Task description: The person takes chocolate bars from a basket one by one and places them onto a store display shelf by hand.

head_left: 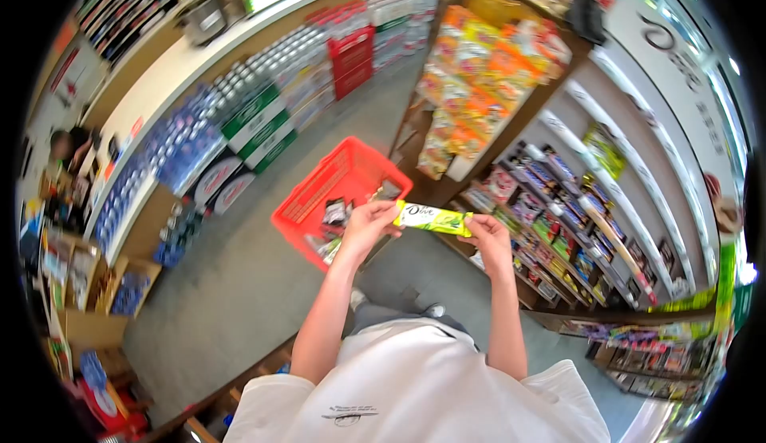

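In front of the wearer's white T-shirt (423, 383), both bare forearms reach forward, and I see one small thing held between two hands: a slim, flat bar in a shiny yellow-green and white wrapper (433, 218) with dark script lettering. Its printed face is turned up towards my camera. The left hand (369, 226) pinches one end between thumb and fingers; the right hand (488, 238) pinches the opposite end in the same way, so the bar spans the gap, sloping slightly down to the right.

Beyond the left hand is an open red plastic shopping basket (307, 194). The bar is outside it, just past its right-hand edge as I look. Inside, a dark packet (335, 213) and a pale packet (325, 248) lie towards the edge nearest the wearer; I cannot make out their labels.

Right of the basket stands a brown rack hung with orange and yellow snack bags (483, 84). Nearer the right hand are tiered shelves of small colourful packs (550, 232). Across the grey floor (231, 283), along the front edge of a long pale counter (148, 96), stand wrapped bottles (191, 144) and green-and-white cartons (259, 128).
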A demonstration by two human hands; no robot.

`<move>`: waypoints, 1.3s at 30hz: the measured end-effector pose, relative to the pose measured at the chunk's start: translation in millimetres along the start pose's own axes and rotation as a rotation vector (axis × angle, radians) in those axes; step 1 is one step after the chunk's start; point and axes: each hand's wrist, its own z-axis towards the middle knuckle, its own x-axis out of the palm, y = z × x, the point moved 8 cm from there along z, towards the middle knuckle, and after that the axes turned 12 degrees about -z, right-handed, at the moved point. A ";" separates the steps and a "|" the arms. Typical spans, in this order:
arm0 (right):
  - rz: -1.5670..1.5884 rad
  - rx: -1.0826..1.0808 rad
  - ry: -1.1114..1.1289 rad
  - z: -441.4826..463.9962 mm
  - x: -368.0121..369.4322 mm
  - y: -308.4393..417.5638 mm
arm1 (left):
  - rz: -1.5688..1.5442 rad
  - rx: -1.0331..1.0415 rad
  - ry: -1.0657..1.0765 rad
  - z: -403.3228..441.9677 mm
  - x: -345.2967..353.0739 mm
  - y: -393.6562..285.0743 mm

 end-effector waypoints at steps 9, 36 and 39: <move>-0.125 -0.083 -0.400 -30.4 -181.3 12.0 | 0.085 -0.034 0.201 39.4 169.1 78.6; -0.611 -0.489 -0.757 65.0 -208.6 191.6 | 0.760 0.777 0.285 154.4 343.6 2.9; -0.724 -0.510 -0.825 67.8 -197.6 195.7 | 0.762 0.747 0.298 173.3 337.5 -2.5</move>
